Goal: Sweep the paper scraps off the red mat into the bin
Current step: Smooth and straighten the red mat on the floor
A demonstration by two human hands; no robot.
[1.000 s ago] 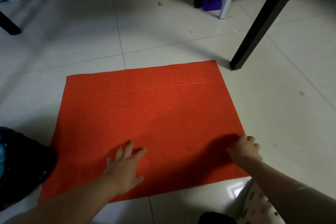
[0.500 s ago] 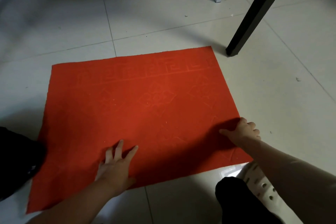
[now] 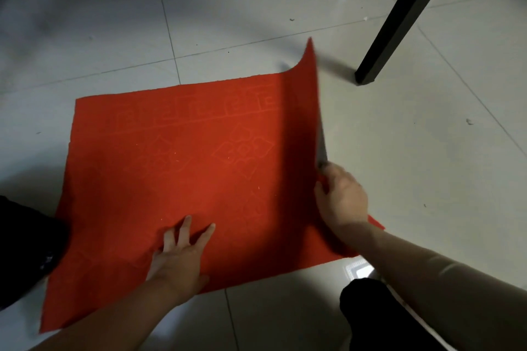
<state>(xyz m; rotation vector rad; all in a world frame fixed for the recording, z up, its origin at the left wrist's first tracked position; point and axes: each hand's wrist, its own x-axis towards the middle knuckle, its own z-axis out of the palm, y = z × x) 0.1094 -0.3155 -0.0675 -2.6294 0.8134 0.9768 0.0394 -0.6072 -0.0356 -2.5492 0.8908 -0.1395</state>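
Right edge of the mat (image 3: 185,179), flat half a second ago, now stands lifted off the floor (image 3: 427,179), gripped by the right hand (image 3: 340,202). Left hand (image 3: 179,259), fingers spread flat, presses the mat near its front edge. Tiny pale scraps (image 3: 228,157) dot its middle.

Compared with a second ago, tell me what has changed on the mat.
The right hand, gripping the right edge of the red patterned mat, has lifted that side up off the pale tiled floor. The left hand stays pressed flat on the mat's near part, fingers spread.
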